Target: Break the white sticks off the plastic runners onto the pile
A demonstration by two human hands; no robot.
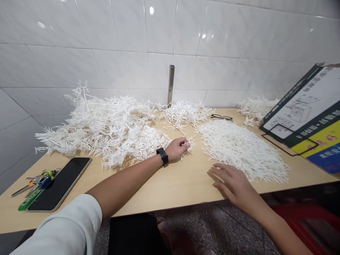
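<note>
My left hand [178, 148], with a black watch on its wrist, is closed around a small white branched plastic piece [189, 144] over the middle of the table. Left of it spreads a large heap of white branched pieces [106, 124]. A smaller heap [183, 113] lies behind my left hand, near the wall. My right hand [231, 180] is open, palm down and fingers apart, just in front of a wide flat pile of short white pieces [239, 148]. Nothing shows in its fingers.
A black phone [60, 184] and keys [38, 182] lie on the wooden table [148, 191] at the left. Glasses [221, 117] rest behind the flat pile. At the right stand a printed box [305, 113] and a black wire frame [289, 140]; another white heap [256, 108] is behind.
</note>
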